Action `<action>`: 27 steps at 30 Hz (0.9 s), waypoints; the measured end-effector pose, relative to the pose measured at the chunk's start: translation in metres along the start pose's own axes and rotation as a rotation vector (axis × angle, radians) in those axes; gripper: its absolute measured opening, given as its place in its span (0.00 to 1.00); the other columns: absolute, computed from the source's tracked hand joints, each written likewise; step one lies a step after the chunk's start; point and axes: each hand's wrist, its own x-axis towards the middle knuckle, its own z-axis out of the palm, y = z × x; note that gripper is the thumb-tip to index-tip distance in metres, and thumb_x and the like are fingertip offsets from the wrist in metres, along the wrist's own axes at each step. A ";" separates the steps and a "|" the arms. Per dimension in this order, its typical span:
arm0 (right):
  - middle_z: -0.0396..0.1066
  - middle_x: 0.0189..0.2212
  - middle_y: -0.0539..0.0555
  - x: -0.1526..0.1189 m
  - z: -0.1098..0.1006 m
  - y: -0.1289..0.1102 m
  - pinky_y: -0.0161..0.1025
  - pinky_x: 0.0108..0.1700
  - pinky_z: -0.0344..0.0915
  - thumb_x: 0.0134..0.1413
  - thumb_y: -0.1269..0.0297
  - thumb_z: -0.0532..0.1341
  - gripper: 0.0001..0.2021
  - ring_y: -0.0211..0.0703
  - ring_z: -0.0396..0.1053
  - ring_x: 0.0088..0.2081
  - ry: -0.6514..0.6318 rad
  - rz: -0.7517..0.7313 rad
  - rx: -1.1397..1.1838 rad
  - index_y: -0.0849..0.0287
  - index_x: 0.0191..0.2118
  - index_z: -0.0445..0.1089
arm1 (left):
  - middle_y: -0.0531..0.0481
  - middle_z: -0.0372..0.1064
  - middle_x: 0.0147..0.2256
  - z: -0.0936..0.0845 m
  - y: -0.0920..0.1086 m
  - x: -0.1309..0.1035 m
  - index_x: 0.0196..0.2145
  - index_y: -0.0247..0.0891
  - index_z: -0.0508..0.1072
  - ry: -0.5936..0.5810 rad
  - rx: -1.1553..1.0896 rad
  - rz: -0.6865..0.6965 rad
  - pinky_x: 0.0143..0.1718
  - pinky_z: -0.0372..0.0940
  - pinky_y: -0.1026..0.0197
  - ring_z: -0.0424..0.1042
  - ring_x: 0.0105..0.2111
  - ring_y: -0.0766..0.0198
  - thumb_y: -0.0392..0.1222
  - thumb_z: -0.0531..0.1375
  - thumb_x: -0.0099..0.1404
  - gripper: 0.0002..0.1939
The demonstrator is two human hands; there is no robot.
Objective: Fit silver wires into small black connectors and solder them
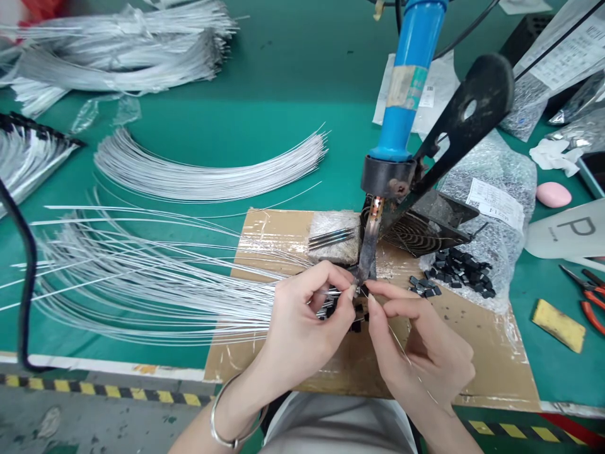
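My left hand [307,315] is closed in a pinch just left of the soldering iron's tip, where a white wire [331,292] runs into its fingers. The wire's very end is hard to make out. On the other side of the tip, my right hand [416,340] pinches a thin strand of solder wire [401,345], which trails back over the palm to the wrist. The blue-handled soldering iron [401,94] points down from a black metal bracket [466,120], its dark tip between both hands. Many loose white wires [189,290] pass under my left hand, some ending in black connectors.
Cardboard [491,372] covers the front of the green table. A whitish block [333,221], a black fan [425,221] and loose black connectors [460,271] surround the iron. A wire bundle [212,173] lies behind; a yellow sponge [558,325] and orange-handled pliers [590,296] are right.
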 end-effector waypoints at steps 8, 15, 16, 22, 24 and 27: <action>0.86 0.42 0.54 -0.004 0.000 0.002 0.34 0.41 0.82 0.63 0.76 0.67 0.08 0.41 0.85 0.36 -0.025 0.031 0.060 0.55 0.36 0.72 | 0.53 0.77 0.29 -0.002 -0.004 -0.002 0.29 0.40 0.71 -0.032 0.131 0.078 0.20 0.53 0.64 0.59 0.20 0.70 0.32 0.60 0.66 0.08; 0.85 0.39 0.56 -0.008 -0.023 0.024 0.42 0.47 0.80 0.64 0.69 0.70 0.08 0.49 0.85 0.41 0.103 0.183 0.032 0.56 0.33 0.74 | 0.47 0.80 0.36 -0.012 -0.029 -0.013 0.35 0.38 0.73 0.134 0.559 0.516 0.37 0.65 0.57 0.75 0.33 0.62 0.25 0.60 0.69 0.10; 0.85 0.38 0.57 -0.008 -0.028 0.028 0.43 0.47 0.79 0.64 0.67 0.71 0.08 0.50 0.85 0.41 0.165 0.224 0.024 0.56 0.32 0.74 | 0.45 0.80 0.37 -0.015 -0.033 -0.016 0.36 0.38 0.74 0.157 0.594 0.535 0.39 0.66 0.56 0.76 0.36 0.59 0.25 0.61 0.70 0.10; 0.83 0.37 0.59 -0.006 -0.054 0.048 0.52 0.51 0.77 0.54 0.51 0.77 0.16 0.54 0.81 0.39 0.447 0.460 0.017 0.53 0.29 0.74 | 0.46 0.80 0.41 -0.047 -0.046 -0.010 0.40 0.42 0.78 0.183 0.569 0.441 0.45 0.70 0.52 0.77 0.41 0.56 0.32 0.64 0.72 0.06; 0.82 0.35 0.60 -0.006 -0.058 0.055 0.55 0.51 0.77 0.52 0.47 0.78 0.18 0.55 0.80 0.37 0.500 0.491 0.007 0.52 0.28 0.74 | 0.45 0.80 0.40 -0.063 -0.049 0.014 0.40 0.41 0.78 0.230 0.718 0.459 0.47 0.70 0.49 0.77 0.41 0.52 0.35 0.63 0.74 0.04; 0.81 0.32 0.59 -0.006 -0.058 0.067 0.52 0.47 0.78 0.49 0.43 0.78 0.21 0.54 0.80 0.35 0.507 0.478 0.019 0.51 0.26 0.73 | 0.38 0.78 0.47 -0.081 -0.059 0.066 0.47 0.39 0.79 0.179 0.978 0.375 0.52 0.69 0.43 0.74 0.47 0.44 0.40 0.60 0.75 0.08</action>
